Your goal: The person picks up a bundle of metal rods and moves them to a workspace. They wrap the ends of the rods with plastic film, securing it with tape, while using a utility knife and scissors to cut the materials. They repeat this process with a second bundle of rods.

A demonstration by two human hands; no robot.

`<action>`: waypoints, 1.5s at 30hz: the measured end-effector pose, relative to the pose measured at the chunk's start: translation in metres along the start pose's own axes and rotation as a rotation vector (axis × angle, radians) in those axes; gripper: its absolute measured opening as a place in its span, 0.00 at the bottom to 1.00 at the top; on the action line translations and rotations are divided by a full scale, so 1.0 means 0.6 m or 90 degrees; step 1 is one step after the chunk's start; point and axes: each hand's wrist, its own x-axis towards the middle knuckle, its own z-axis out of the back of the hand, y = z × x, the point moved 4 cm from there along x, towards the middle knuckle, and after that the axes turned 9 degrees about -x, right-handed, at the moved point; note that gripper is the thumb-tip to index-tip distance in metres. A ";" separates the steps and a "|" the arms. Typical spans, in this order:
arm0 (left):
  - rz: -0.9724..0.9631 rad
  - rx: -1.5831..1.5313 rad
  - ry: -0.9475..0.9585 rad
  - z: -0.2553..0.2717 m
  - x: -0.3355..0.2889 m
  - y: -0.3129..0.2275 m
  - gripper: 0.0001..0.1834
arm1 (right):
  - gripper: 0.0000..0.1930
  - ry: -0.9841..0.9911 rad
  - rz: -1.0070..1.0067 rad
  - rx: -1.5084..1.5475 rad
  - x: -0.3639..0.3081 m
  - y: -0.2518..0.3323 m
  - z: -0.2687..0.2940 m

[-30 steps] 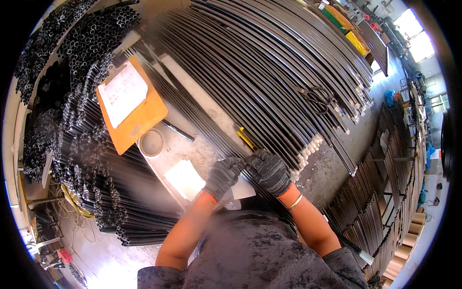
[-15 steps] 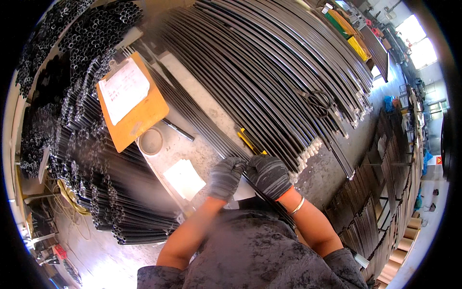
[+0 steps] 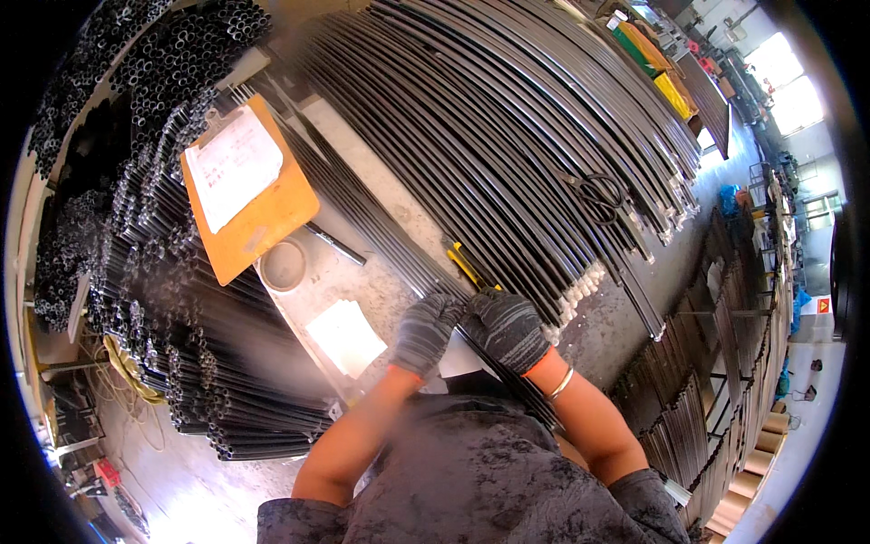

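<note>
My left hand, in a dark striped glove, is closed at the near end of a bundle of thin dark rods. Right beside it, almost touching, my gloved right hand is also curled closed on the rods, which run on beneath it toward my body. My fingertips are tucked under, so the exact grip is hidden. A yellow-handled cutter knife lies just beyond my right hand. Left of my left hand lies a stack of white paper slips.
A round grey dish, a black pen and an orange clipboard lie farther left. Scissors rest on the long dark tubes. Stacked tube bundles border the left; dark racked strips stand at the right.
Both hands stay together on the rods, with only a very slight shift. The things around them lie as before.
</note>
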 end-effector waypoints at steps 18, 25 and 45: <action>-0.090 0.481 -0.067 0.039 0.002 0.031 0.10 | 0.08 0.179 0.113 -0.141 0.005 -0.021 -0.029; 0.145 0.151 -0.046 0.059 0.006 0.025 0.12 | 0.15 0.047 0.030 -0.035 -0.055 -0.058 -0.025; 0.290 -0.476 -0.108 0.044 0.007 0.037 0.11 | 0.30 0.207 -0.294 0.252 -0.175 -0.035 0.020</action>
